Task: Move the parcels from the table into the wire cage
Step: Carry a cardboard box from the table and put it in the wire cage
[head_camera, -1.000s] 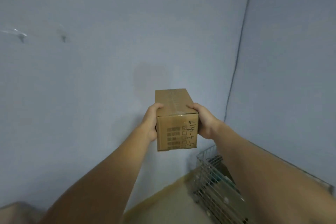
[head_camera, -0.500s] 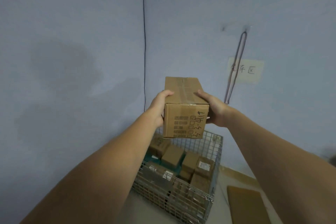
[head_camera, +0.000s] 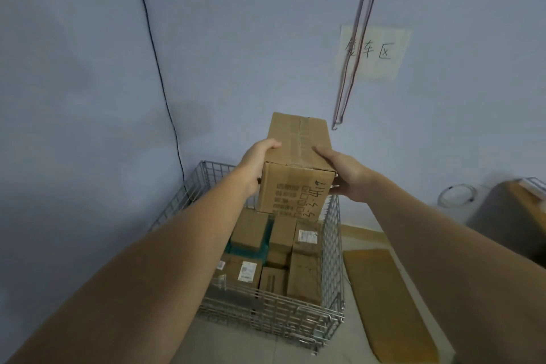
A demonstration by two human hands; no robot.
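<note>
Both arms stretched forward, nearly straight. Left hand (head_camera: 256,163) clasps the left side of the cardboard parcel (head_camera: 297,165), thumb over its top edge; right hand (head_camera: 345,172) clasps the right side, thumb lying on top. Parcel held in the air above the wire cage (head_camera: 267,309), over its far half. More boxes (head_camera: 277,254) lie inside the cage.

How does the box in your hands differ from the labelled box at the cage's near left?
The held box is up in the air over the wire cage, gripped by the left hand and right hand; the labelled box lies inside it. The held box has handwriting and printed marks on its end; the labelled box has a white sticker. Both are brown cardboard.
</note>
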